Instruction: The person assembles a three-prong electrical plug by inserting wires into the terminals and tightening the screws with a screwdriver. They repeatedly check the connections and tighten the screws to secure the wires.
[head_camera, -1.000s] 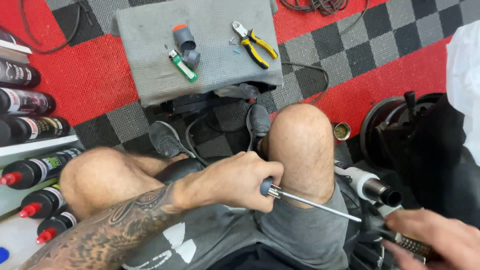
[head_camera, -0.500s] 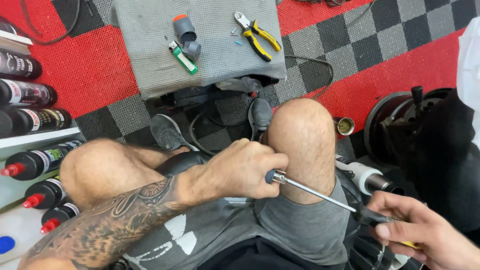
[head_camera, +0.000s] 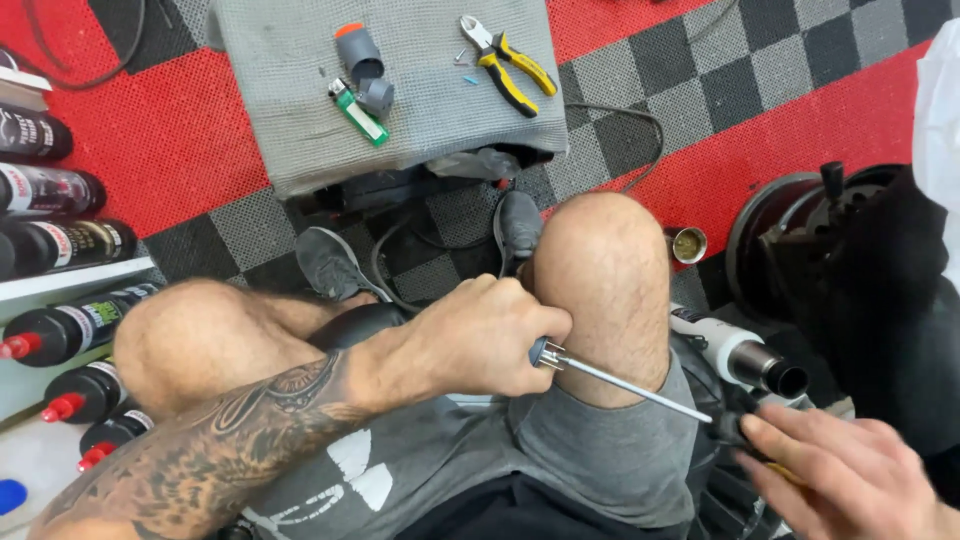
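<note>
My left hand (head_camera: 480, 340) is closed around the handle of a screwdriver, whose metal shaft (head_camera: 625, 386) runs down to the right across my right knee (head_camera: 600, 270). My right hand (head_camera: 850, 480) is at the bottom right, fingers curled around a small dark part (head_camera: 735, 428) where the screwdriver tip meets it. A hint of yellow shows under those fingers. What the part belongs to is hidden by the hand.
A grey towel (head_camera: 300, 120) on the red and black floor tiles carries yellow-handled pliers (head_camera: 505, 65), a green lighter (head_camera: 358, 112) and a grey tube piece (head_camera: 365, 65). Bottles (head_camera: 60, 330) line a shelf at left. A white heat gun (head_camera: 740, 355) and a dark machine (head_camera: 850, 260) lie at right.
My right hand has slid left and up along the dark part toward the screwdriver tip. The left hand keeps its grip and the view has shifted slightly.
</note>
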